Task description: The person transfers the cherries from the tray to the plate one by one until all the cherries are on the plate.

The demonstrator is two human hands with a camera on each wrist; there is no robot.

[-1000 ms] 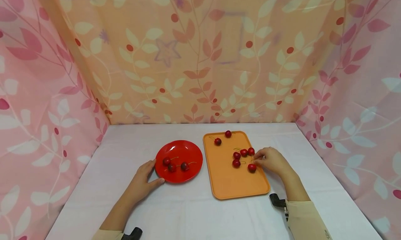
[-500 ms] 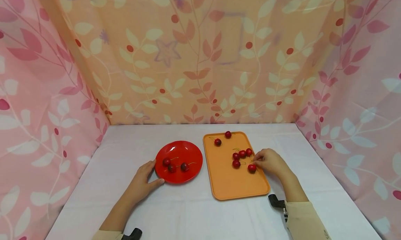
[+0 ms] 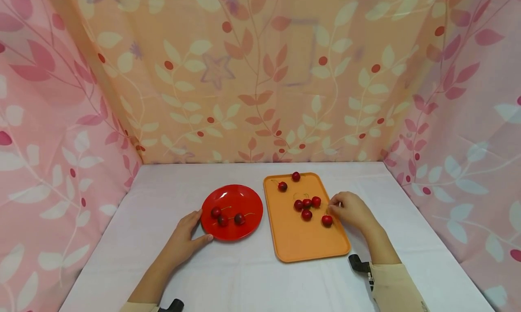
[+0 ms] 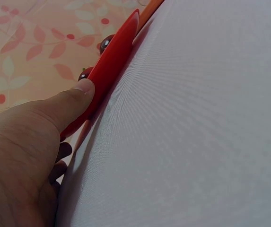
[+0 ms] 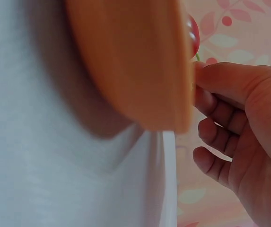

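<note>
My left hand [image 3: 185, 239] holds the red plate [image 3: 232, 234] at its left edge. In the left wrist view the thumb [image 4: 71, 101] lies on the plate's rim, with the other fingers partly hidden behind it. Three dark red cherries with stems, one of them a cherry [image 3: 239, 219] at the right, lie on the plate. Over the right edge of the orange tray [image 3: 305, 246], my right hand [image 3: 353, 210] pinches the stem of a cherry [image 3: 327, 220]. That cherry [image 5: 193, 35] is partly hidden by the tray in the right wrist view.
Several cherries cluster mid-tray, among them a cherry [image 3: 307, 215]. Two more, a cherry [image 3: 282, 186] and a cherry [image 3: 296, 177], lie near the tray's far end. Plate and tray stand on a white cloth [image 3: 240, 280]; patterned curtains [image 3: 260, 86] enclose the back and sides.
Several cherries beside the right hand have shifted left on the tray, away from its fingers. The pinched cherry and the right hand stay nearly in place. The left hand and plate have not moved.
</note>
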